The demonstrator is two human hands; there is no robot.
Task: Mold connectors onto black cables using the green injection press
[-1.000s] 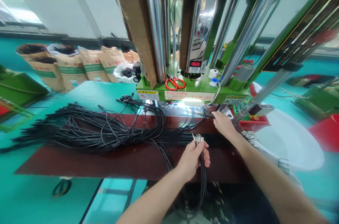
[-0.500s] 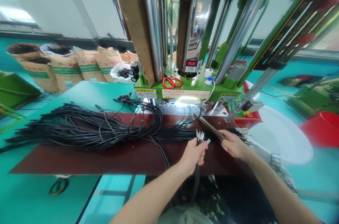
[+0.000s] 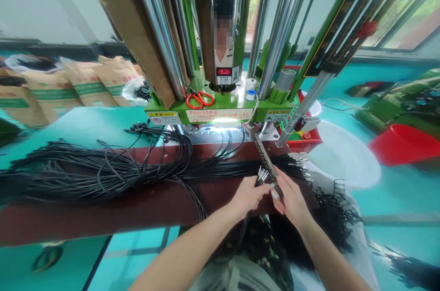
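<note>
My left hand (image 3: pixel 249 197) is closed round a small bundle of black cables (image 3: pixel 263 176) whose silvery ends point up. Right beside it, my right hand (image 3: pixel 290 197) grips a long narrow metal bar (image 3: pixel 264 153), which slants up and away toward the machine's lit base (image 3: pixel 220 135). The two hands are close together, fingertips nearly meeting at the bar's near end. Behind them a thick bundle of black cables (image 3: pixel 137 167) lies across the brown board (image 3: pixel 137 215), its metal-tipped ends to the right.
A green press (image 3: pixel 220 114) with steel columns stands ahead, red-handled scissors (image 3: pixel 199 100) on its base. At the right are a red tray (image 3: pixel 311 137), a white basin (image 3: pixel 347 156), and a red bucket (image 3: pixel 405 144). Paper sacks (image 3: pixel 82 85) stand at the back left.
The view has shifted rightward. My right hand and the metal bar have moved in beside my left hand and its cable bundle; before, they were apart.
</note>
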